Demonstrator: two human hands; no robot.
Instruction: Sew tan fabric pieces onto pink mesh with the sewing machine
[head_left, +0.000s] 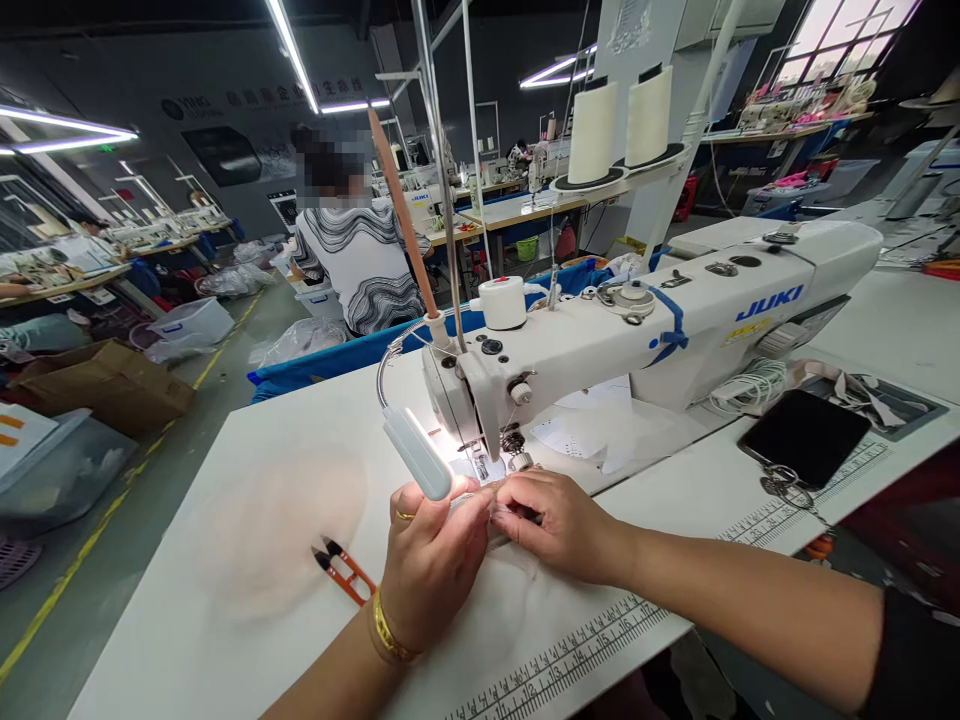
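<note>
Both hands meet just in front of the needle area of a white sewing machine. My left hand, with a ring and a gold bracelet, pinches the edge of a sheer pale fabric. Close against it, my right hand has its fingers closed on the same fabric, with a small dark object partly showing between them. The fabric hangs toward the table's front edge. A small lamp shines above the left fingers. Orange thread snips lie left of my left wrist.
Sheer fabric lies on the white table. A black phone and keys rest at the right. Thread cones stand behind the machine. A person sits beyond the table. Boxes stand at the left.
</note>
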